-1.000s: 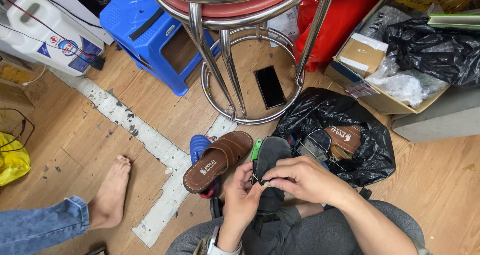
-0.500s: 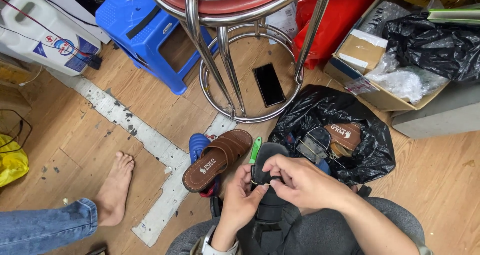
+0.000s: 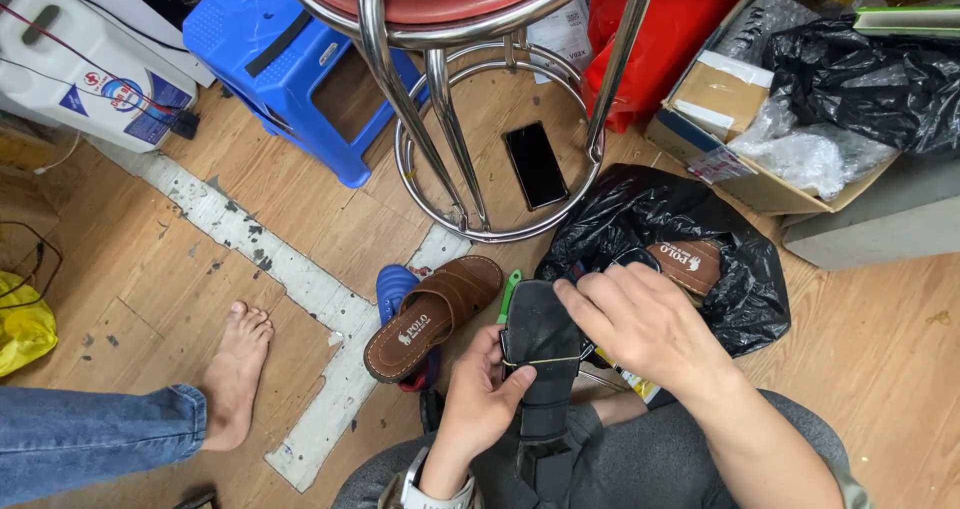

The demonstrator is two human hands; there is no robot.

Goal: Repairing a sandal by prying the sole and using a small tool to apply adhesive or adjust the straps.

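Note:
A black sandal lies sole-up on my lap, toe pointing away from me. My left hand grips its left edge, thumb pressed on the sole near a thin light-coloured thread or wire across it. My right hand rests over the sandal's right side, fingers curled at its front edge. A brown slide sandal lies on the floor just left of my hands, over a blue sandal. A green-handled tool pokes out beside the black sandal.
A black plastic bag holding another brown sandal sits right of my hands. A chrome stool stands ahead with a black phone under it. Blue plastic stool far left. Cardboard box far right. Another person's bare foot at left.
The black sandal has been turned and lifted slightly in my hands; my right hand's fingers have shifted forward over its front edge. The view has moved a little closer.

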